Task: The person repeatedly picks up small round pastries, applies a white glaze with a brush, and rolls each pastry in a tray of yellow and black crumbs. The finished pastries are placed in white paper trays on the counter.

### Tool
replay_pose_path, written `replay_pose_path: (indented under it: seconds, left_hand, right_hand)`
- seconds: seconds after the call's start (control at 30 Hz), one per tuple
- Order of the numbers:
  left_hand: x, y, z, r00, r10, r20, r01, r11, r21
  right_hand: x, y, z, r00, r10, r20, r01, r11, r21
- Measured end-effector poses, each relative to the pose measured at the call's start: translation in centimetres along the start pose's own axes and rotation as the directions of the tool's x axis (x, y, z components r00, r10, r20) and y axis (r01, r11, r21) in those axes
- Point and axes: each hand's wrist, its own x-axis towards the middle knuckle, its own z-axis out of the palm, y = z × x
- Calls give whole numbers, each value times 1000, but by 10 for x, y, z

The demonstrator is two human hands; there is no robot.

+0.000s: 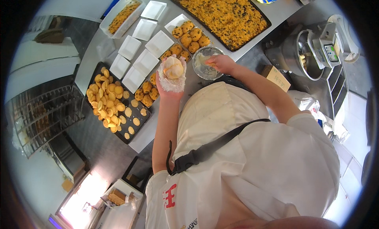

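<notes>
My left hand [172,78], in a thin clear plastic glove, holds a small round pale-yellow cake [173,68] on its palm. To its right, my right hand [222,64] reaches over the rim of a clear bowl [205,73] with pale cream inside; its fingertips are partly hidden, and whether they hold something cannot be told. Clear boxes of round coated balls [194,36] stand just beyond the hands. A dark tray [127,137] of small round yellow cakes lies to the left. A large dark tray is spread with orange-yellow crumbs with dark flecks [225,16].
Several white square containers [144,29] stand on the steel table [142,140]. A plastic tub [139,10] holds more crumbs at the far left. A metal mixing bowl [316,75] with a digital scale [330,51] and a cardboard box [276,78] are at the right.
</notes>
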Motion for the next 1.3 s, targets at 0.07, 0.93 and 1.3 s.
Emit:
replay_pose_path:
  seconds: [0.07, 0.93, 1.3]
  left_hand:
    - [-4, 2, 4, 1000, 20, -5, -20, 1000, 0]
    - [-57, 14, 95, 936, -67, 345, 19, 990, 141]
    - [-67, 25, 111, 923, -47, 381, -21, 985, 174]
  right_hand:
    - [7, 19, 12, 997, 80, 6, -80, 993, 85]
    - [-34, -222, -235, 604, -764, -228, 796, 595, 112]
    - [-43, -246, -250, 519, -810, -272, 837, 546, -28]
